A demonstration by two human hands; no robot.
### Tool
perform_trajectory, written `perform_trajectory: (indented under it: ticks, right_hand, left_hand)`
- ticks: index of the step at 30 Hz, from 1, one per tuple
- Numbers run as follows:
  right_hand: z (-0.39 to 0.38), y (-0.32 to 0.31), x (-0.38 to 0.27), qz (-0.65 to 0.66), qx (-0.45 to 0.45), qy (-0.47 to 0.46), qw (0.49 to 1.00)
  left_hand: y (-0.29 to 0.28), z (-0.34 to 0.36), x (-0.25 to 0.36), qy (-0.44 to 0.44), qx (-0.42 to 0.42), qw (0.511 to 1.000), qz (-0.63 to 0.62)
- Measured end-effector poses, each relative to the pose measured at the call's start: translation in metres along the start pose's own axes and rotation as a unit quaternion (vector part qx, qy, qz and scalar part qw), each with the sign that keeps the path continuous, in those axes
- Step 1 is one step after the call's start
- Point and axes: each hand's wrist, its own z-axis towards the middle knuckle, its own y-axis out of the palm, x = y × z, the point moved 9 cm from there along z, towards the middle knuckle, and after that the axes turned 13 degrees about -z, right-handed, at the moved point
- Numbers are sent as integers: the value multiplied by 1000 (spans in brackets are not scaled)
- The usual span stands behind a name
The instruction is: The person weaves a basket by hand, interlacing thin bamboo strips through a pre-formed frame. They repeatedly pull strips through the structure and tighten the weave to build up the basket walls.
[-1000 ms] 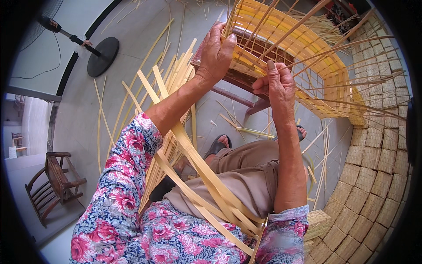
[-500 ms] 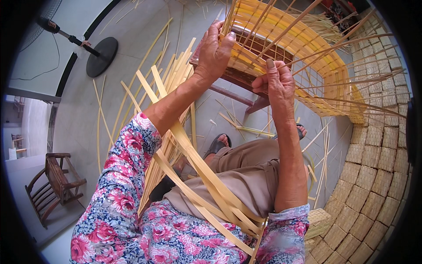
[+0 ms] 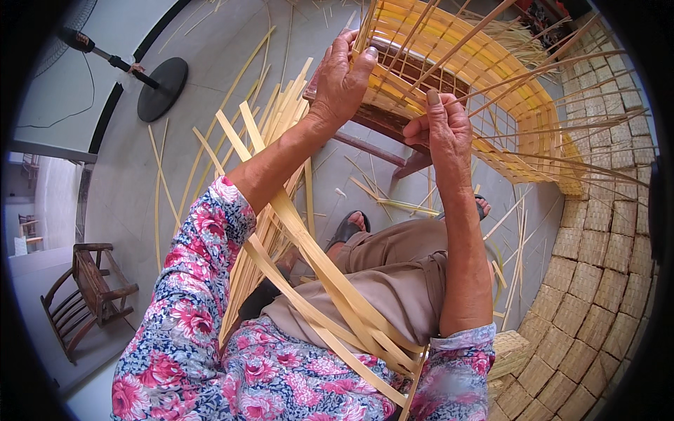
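Observation:
An unfinished yellow woven basket (image 3: 537, 116) rests on a dark red wooden stool (image 3: 382, 119), its long stakes fanning out to the right. My left hand (image 3: 342, 81) grips the basket's near left corner, thumb on the inner side and fingers wrapped behind. Farther right along the same near wall, my right hand (image 3: 444, 123) is closed, thumb and fingers pinching the basket's edge and strips. Exactly which strip lies in the right fingertips is hard to make out. A bundle of pale flat strips (image 3: 309, 242) lies across my lap and under my left forearm.
Stacked woven blocks (image 3: 586, 259) line the right side. A stand fan with a round black base (image 3: 163, 89) is at the upper left, and a wooden chair (image 3: 91, 291) at the lower left. Loose strips (image 3: 393, 205) are scattered on the grey floor. More strips (image 3: 502, 42) lie beyond the basket.
Both hands keep nearly the same places on the basket. My right hand's fingers have shifted very slightly along the near wall.

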Motion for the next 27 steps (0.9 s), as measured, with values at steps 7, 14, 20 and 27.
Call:
perform_trajectory:
  ticks: [7,14,20,27]
  right_hand:
    - [0,0,1,6,-5,5,1000]
    - [0,-1,-1,1,-1,7,1000]
    - [1,2,1,2,-10,-4,1000]
    - [0,1,2,-10,-11,-13,1000]
  left_hand:
    - [-1,1,0,-2,6,1000,6]
    - [-1,1,-5,-39,0,999,-30]
    - [-1,2,-11,-44,6,998,-55]
    - [0,1,-8,-40,2,997,-71]
